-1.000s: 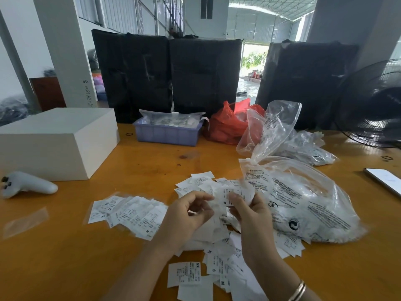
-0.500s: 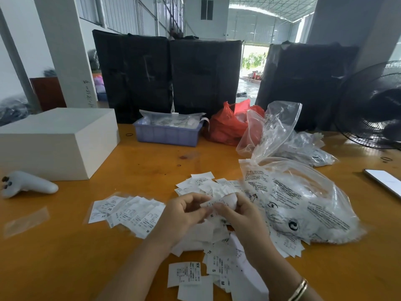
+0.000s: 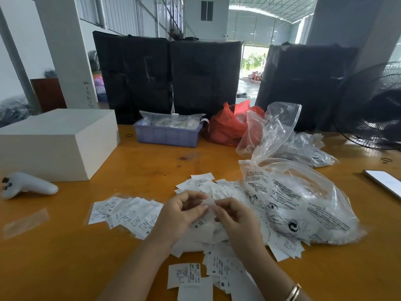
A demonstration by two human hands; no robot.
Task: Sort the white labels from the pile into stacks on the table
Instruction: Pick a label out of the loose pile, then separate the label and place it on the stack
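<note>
On the orange tabletop [image 3: 65, 263], pretty much dead center, both hands meet over the messy pile of white labels [image 3: 208, 233]. The left hand [image 3: 176, 216] and the right hand [image 3: 235, 220] each have their fingers curled in, and between them they're pinching one small white label [image 3: 210, 202] held just above the pile, so both grips are closed on that same label. It's a bit blurry right at the fingertips, so the print on it can't be read.

Left of the hands there's a fanned-out row of labels [image 3: 125, 212] lying flat, with SX and M size marks showing on some. Nearer the bottom edge sits a separate SX label [image 3: 184, 275], with more S and M ones overlapping just beside it. A smaller bunch of labels [image 3: 200, 181] lies beyond the hands.

Just right of the pile, touching it, is a big clear plastic bag [image 3: 299, 203] with black print, stuffed with white stuff. Behind it are more crumpled clear bags [image 3: 303, 148] and a red plastic bag [image 3: 227, 127]. A purple tray [image 3: 167, 136] sits at the back, a white box [image 3: 58, 140] off to the left, and a white controller [image 3: 28, 186] near that. A phone [image 3: 384, 182] lies at the right edge, and a gold bracelet [image 3: 294, 292] is on the right wrist.
</note>
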